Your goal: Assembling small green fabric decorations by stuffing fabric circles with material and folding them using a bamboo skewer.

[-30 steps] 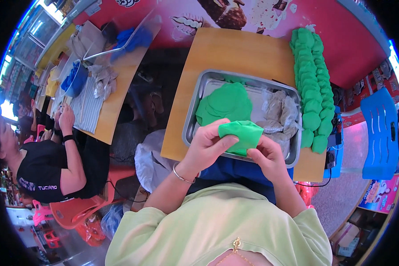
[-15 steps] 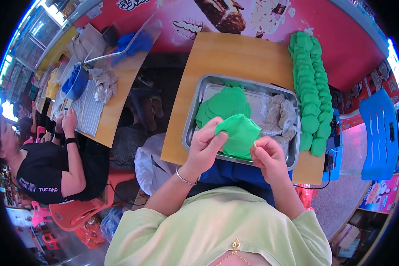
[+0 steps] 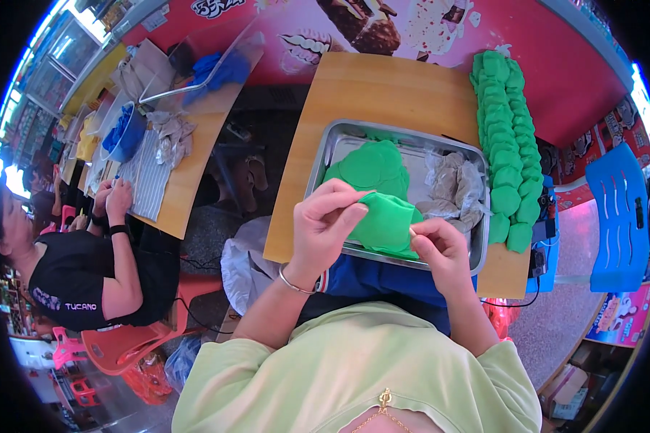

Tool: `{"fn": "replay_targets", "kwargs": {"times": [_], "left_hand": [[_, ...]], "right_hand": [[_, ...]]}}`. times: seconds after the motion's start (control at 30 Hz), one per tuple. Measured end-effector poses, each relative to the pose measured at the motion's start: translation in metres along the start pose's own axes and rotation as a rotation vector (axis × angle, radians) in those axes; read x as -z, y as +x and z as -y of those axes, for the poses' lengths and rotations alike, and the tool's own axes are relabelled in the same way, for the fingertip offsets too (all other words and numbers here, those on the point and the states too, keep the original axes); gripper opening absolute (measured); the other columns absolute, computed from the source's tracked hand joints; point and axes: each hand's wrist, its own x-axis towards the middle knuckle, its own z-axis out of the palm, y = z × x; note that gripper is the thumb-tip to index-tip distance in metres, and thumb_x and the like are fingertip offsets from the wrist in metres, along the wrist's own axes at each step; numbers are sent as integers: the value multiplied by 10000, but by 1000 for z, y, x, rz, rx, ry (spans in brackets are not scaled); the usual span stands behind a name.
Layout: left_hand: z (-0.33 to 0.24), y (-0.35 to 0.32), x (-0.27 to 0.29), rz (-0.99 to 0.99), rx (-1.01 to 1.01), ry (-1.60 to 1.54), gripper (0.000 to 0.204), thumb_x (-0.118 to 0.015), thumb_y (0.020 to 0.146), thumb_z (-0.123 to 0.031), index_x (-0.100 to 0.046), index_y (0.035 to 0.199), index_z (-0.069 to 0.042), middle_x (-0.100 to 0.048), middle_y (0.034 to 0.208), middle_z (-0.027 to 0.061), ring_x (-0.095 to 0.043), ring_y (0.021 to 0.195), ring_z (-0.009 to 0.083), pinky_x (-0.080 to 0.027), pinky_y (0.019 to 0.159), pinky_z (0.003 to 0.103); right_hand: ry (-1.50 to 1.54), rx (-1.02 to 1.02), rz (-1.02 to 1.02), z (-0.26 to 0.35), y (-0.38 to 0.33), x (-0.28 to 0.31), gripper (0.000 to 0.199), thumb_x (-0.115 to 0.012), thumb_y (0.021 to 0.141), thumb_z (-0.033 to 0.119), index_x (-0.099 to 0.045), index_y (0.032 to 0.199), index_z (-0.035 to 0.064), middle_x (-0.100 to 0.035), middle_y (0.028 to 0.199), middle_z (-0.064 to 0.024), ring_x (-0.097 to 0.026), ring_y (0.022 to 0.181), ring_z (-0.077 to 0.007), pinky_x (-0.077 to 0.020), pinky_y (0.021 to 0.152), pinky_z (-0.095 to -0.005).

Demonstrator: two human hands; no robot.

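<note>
Both my hands are raised over the near part of a steel tray (image 3: 323,148). With thumb and fingers, my left hand (image 3: 322,225) pinches the upper left edge of a thin green cloth piece (image 3: 391,222), its top edge folded over. My right hand (image 3: 440,247) is closed at the cloth's right edge, and a small pale stick-like tip shows between thumb and forefinger. More of that tip is hidden by the fingers. Behind the cloth, a pile of flat green pieces (image 3: 374,164) lies in the tray's left half. Clear bags of beige-grey lumps (image 3: 451,184) fill the right.
Long stacked rows of green pieces (image 3: 500,137) line the wooden table's (image 3: 390,86) right side. A blue plastic chair (image 3: 617,216) stands at right. At left, a person in black (image 3: 76,281) works at another table (image 3: 198,148) holding a blue tub (image 3: 126,137).
My left hand has shifted slightly left and down, its wrist turned. The cloth's top edge now looks folded over, and my right hand has stayed close to its right edge.
</note>
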Motion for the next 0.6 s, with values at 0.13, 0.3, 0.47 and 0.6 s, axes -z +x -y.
{"fn": "replay_targets", "kwargs": {"times": [0.13,0.3,0.47,0.6], "left_hand": [[8,-7,-2,-70,-129,-198,59,-604,828,27,-628,881,34,-541,867,53,-508,764,75,-399,643,193],[-6,3,4,89,86,-237,82,-625,811,25,-625,892,26,-549,871,59,-519,780,84,-405,660,209],[-12,8,20,188,28,29,66,-644,800,21,-632,864,31,-557,844,58,-527,762,88,-406,644,207],[-3,2,26,150,-115,48,65,-647,790,40,-633,853,34,-565,819,68,-538,768,103,-420,642,219]], "right_hand": [[357,-191,122,1,-3,-2,81,-580,880,102,-573,928,37,-534,724,-17,-404,562,-37,-278,464,-176],[165,-22,46,-3,-2,-3,96,-582,867,41,-602,957,15,-581,795,-21,-503,667,-65,-381,569,-197],[-305,233,8,1,0,-6,141,-576,848,-30,-614,982,-12,-628,877,-33,-573,773,-102,-461,681,-236],[90,-7,44,2,-2,-10,100,-595,863,38,-605,957,5,-582,761,-21,-508,654,-42,-379,557,-180]]}}
